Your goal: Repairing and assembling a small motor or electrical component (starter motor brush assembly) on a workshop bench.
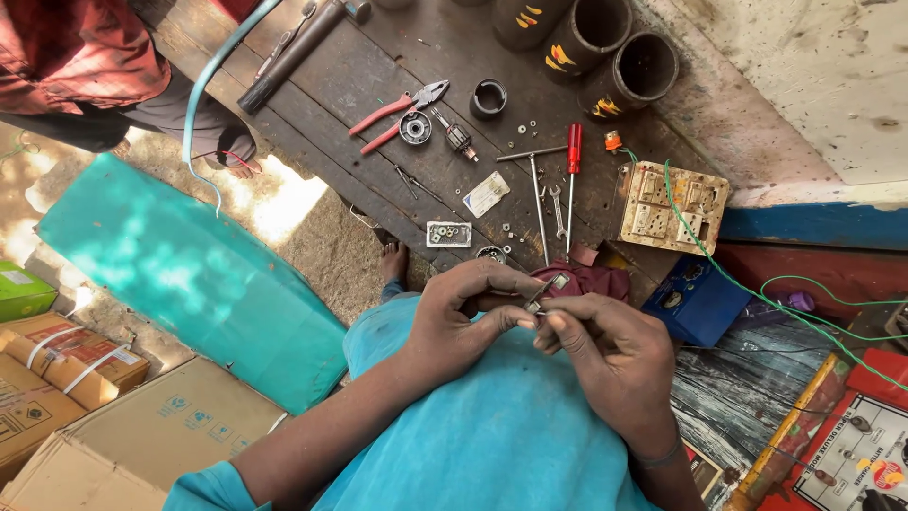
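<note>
The fingers (518, 322) of both hands meet just below the middle of the frame, pinched together on a small metal part (537, 298) that sits between them, too small to tell what kind of piece it is. The left hand (463, 317) comes in from the lower left with its thumb and forefinger closed on the part's near end; the right hand (610, 350) comes up from the lower right, its fingertips pressed on the same piece from the other side. Both hands hover over the person's lap in a blue shirt (492, 435), just in front of the near edge of the dark wooden bench (350, 85). Just behind the hands lies a maroon cloth (596, 281). Farther up the bench lie red-handled pliers (392, 115), a red-handled screwdriver (572, 156), a small spanner (558, 210), a black ring-shaped part (488, 98) and scattered washers and screws. To the right sits a cream switchboard (673, 206) with a green wire (757, 284) running off it toward the right edge, and beside it a blue box (695, 301). Three dark cylinders (605, 43) stand at the top of the frame. In the upper left another person's sleeve (76, 47) shows, and cardboard cartons (113, 416) stack at the lower left beside a turquoise sheet (189, 274).
</note>
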